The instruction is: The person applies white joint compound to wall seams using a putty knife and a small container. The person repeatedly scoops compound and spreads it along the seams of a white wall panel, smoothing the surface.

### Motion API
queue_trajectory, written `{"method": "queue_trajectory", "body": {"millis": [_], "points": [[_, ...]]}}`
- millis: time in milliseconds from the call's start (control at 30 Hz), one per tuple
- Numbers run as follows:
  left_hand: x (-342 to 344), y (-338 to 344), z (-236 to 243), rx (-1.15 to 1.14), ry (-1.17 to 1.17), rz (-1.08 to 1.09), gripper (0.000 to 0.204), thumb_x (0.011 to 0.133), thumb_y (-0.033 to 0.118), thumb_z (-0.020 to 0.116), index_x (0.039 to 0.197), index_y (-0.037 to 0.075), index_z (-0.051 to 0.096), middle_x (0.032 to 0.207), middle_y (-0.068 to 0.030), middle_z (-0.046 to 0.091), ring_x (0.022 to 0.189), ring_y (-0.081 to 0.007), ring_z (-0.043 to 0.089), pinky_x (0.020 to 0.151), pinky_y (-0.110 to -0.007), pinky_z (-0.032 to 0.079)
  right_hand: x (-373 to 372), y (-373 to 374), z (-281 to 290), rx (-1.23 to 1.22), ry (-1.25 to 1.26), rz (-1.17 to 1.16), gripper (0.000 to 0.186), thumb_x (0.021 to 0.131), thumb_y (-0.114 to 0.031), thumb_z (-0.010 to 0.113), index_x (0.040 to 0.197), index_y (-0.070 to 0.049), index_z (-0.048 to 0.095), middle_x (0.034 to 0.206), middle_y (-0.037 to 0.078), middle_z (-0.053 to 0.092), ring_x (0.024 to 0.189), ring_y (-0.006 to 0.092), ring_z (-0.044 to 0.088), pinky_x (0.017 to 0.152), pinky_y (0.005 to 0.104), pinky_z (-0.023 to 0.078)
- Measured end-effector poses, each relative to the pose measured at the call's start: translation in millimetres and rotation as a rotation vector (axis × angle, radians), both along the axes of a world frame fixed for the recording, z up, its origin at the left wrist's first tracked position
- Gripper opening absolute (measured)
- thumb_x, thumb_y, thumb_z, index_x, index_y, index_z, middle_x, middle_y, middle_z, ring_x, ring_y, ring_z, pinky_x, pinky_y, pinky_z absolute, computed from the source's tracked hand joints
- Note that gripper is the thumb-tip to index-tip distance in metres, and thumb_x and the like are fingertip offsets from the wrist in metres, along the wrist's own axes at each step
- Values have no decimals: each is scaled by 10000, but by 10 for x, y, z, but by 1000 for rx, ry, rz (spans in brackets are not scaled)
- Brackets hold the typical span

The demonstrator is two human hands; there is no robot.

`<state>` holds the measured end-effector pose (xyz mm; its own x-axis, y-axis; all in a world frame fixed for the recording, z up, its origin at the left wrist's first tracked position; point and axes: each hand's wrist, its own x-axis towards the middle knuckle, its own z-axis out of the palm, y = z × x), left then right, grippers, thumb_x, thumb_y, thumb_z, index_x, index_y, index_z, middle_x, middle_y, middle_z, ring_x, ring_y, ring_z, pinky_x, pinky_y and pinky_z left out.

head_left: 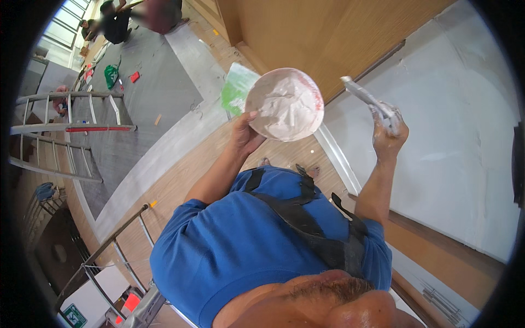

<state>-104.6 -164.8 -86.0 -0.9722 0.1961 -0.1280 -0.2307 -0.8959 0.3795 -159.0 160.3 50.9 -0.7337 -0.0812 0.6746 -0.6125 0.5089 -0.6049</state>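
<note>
My left hand [246, 134] grips the rim of a round pale bowl [317, 95], thumb over the edge. Thick white putty [287, 106] fills it, with a swirled, uneven surface. Behind the bowl's left side shows a green sheet-like piece [232, 93] smeared with white; whether the same hand holds it I cannot tell. Raised to the right, my right hand [391, 128] is closed round a putty knife [363, 95], seen nearly edge-on and coated in whitish putty. Its fingers are smeared too. The knife is apart from the bowl, close to the white wall panel [437, 142].
A wooden panel [328, 33] stands ahead, beside the white panel. Metal ladders [82, 128] stand at the left, and a metal rail [117, 238] is at lower left. People [117, 24] crouch at far left near a green bag [111, 76] on the grey floor covering [164, 82].
</note>
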Motion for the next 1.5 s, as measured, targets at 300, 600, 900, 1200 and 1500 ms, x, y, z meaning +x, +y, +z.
{"method": "queue_trajectory", "body": {"millis": [300,600,900,1200,1500], "points": [[-78,-96,5,-31,25,-80,808,761,254,728,1462,61,376,1394,-171,511,1270,-356,517,1108,-540,394,97,-349,149,648,63,366,377,660,-78,707,1035,-116,733,1029,92,715,959,312,663,809,424,543],[-102,-196,-53,-59,8,-149,835,767,255,723,1474,35,339,1397,-207,495,1269,-374,520,1113,-524,396,7,-698,-140,825,205,454,305,753,-138,671,1049,-101,736,1053,86,718,1020,304,671,863,452,544],[-101,-230,24,-47,73,-183,711,836,224,690,1430,-13,382,1321,-188,556,1189,-304,592,1085,-471,440,-99,-757,-127,953,204,556,245,779,-144,651,1000,-77,732,1005,106,721,1025,308,670,923,471,527],[-101,-251,113,-49,37,-227,718,827,230,701,1432,-6,395,1302,-187,578,1193,-299,594,1085,-466,440,-271,-846,-268,917,302,604,319,685,-125,726,990,-32,712,969,131,706,1001,337,672,869,471,546],[-94,-238,195,-111,45,-229,755,818,237,720,1445,1,372,1368,-180,532,1247,-294,553,1114,-469,404,-274,-866,-452,798,394,521,405,639,-127,751,1024,-9,712,947,150,694,906,337,681,808,457,560]]}}
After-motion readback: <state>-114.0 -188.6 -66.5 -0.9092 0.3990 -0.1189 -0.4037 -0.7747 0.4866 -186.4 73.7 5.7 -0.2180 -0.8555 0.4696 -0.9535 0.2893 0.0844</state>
